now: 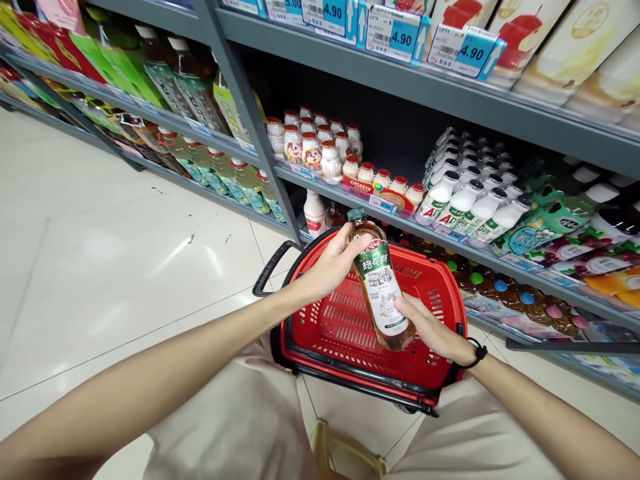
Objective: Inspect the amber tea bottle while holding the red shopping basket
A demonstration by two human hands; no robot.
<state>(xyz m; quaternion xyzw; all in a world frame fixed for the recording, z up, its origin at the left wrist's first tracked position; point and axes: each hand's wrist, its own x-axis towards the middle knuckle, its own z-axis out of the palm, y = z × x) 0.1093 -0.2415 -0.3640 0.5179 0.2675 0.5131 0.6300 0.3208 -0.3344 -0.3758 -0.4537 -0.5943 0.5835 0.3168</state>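
I hold a bottle (380,283) of amber drink with a green cap and a white and green label in both hands, tilted over a red shopping basket (425,383). My left hand (333,263) wraps the bottle's neck and shoulder. My right hand (425,327) cups its lower end from the right; a black band sits on that wrist. The basket looks to hold nothing and rests on the floor between my knees, its black handle (273,267) folded out to the left.
Grey shop shelves (400,80) run from the left to the right edge, packed with bottled drinks, small white milk bottles (465,193) and red-capped bottles (320,150). Blue price tags (395,33) line the upper shelf. Pale tiled floor (100,253) lies to the left. A yellowish stool (345,450) shows under me.
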